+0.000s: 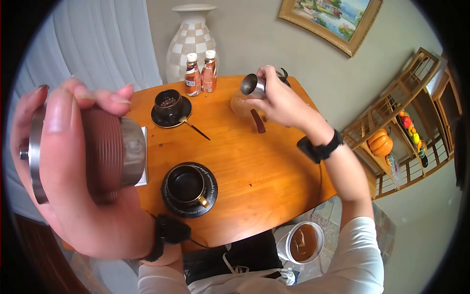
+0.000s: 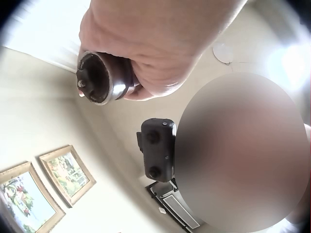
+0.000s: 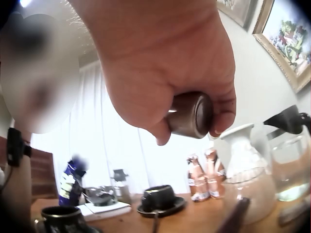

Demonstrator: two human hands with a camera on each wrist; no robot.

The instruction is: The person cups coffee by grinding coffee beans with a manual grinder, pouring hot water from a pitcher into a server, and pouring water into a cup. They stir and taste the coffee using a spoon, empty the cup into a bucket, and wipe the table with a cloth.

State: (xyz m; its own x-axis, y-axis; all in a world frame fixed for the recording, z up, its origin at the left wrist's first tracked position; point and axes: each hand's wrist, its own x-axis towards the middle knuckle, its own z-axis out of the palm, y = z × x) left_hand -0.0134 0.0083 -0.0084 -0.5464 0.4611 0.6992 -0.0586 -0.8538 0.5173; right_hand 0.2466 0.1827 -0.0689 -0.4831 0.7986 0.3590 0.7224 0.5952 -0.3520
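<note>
Raised close to the head camera, my left hand (image 1: 73, 171) grips a cylinder (image 1: 105, 152) with a ribbed brown body and metal ends; its hollow end (image 2: 95, 80) shows in the left wrist view. My right hand (image 1: 284, 105) holds a small metal cup (image 1: 253, 85) between thumb and fingers, tilted with its mouth toward the left. In the right wrist view the cup's base (image 3: 204, 115) shows below the palm. Behind and under that hand stands a glass carafe (image 3: 250, 194) with a brown handle (image 1: 258, 121).
A black cup with brown contents (image 1: 168, 104) sits on a saucer beside a spoon (image 1: 198, 130). Nearer is another black cup (image 1: 186, 183) on its saucer (image 1: 171, 203). Two bottles (image 1: 193, 76) and a vase (image 1: 188, 44) are at the back. A bucket of brown liquid (image 1: 304, 242) stands below the table edge.
</note>
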